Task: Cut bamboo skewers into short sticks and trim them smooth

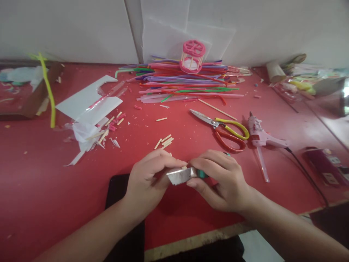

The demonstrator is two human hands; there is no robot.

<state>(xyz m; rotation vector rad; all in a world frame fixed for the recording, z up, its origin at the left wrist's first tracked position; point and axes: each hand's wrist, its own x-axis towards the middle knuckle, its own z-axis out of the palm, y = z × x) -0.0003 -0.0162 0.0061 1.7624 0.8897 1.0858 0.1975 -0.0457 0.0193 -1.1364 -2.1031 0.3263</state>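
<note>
My right hand (220, 180) is closed round a small knife with a teal handle, and its bare metal blade (178, 176) points left. My left hand (148, 178) is pinched shut just above the blade, fingertips meeting at a small pale stick piece (184, 167) that I can barely see. Both hands hover over the red table (40, 189) near its front edge, above a dark flat pad (117, 191). Several short cut wooden sticks (165, 141) lie just beyond the hands.
Scissors with yellow and red handles (226, 131) and a pink glue gun (260, 136) with a black cord lie to the right. A pile of coloured straws (185, 82) and a pink straw cage (193, 56) sit at the back. White card and scraps (87, 103) lie left.
</note>
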